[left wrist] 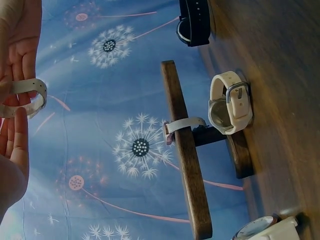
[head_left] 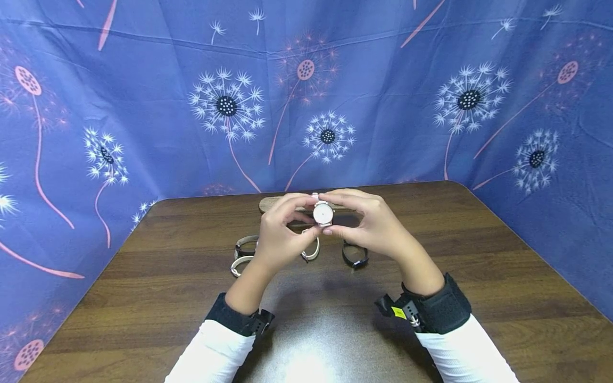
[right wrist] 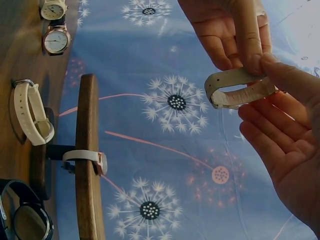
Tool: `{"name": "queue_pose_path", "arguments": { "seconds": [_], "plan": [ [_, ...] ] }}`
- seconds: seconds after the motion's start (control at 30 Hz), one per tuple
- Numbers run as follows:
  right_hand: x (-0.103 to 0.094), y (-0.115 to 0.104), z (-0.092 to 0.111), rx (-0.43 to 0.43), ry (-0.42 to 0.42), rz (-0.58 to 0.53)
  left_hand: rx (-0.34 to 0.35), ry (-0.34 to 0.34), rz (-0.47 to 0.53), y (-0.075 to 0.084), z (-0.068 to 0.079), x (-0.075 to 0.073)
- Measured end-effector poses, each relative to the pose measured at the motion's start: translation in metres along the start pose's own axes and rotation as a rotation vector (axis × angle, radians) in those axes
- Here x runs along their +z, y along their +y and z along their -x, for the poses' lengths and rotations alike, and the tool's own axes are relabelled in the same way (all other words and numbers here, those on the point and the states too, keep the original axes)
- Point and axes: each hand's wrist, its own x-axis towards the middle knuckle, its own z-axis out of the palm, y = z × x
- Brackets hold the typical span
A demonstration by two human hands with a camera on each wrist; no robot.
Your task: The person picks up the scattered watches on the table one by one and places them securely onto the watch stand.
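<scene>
Raised over the table, a wristwatch (head_left: 323,214) with a round white dial and a pale strap is held between both hands, its dial toward the head camera. My left hand (head_left: 280,236) pinches it from the left between thumb and fingers. From the other side my right hand (head_left: 375,221) grips it, thumb low by the strap and fingers at the top. Both wrist views show the pale strap (right wrist: 232,80) bent into a loop, with fingertips of the two hands on it.
Behind the hands stands a wooden bar stand (left wrist: 185,165) with a pale-strapped watch (left wrist: 186,123) around its bar. On the table, a cream watch (left wrist: 232,102) is before the stand, a black watch (head_left: 355,261) to the right, and a dark watch (head_left: 245,251) and pale watch (head_left: 238,264) to the left.
</scene>
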Motion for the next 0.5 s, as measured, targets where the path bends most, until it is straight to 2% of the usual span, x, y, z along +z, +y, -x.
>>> {"name": "queue_pose_path", "arguments": {
  "seconds": [0.33,0.5],
  "plan": [
    [-0.0003,-0.0004,0.0004,-0.001,0.001,-0.013,0.0,-0.031,-0.064,0.0012,0.0015,-0.0003],
    [-0.0048,-0.0011,0.0029,0.023,0.004,0.031,-0.02,-0.056,-0.059,0.002,0.0018,-0.0005]
  ]
}}
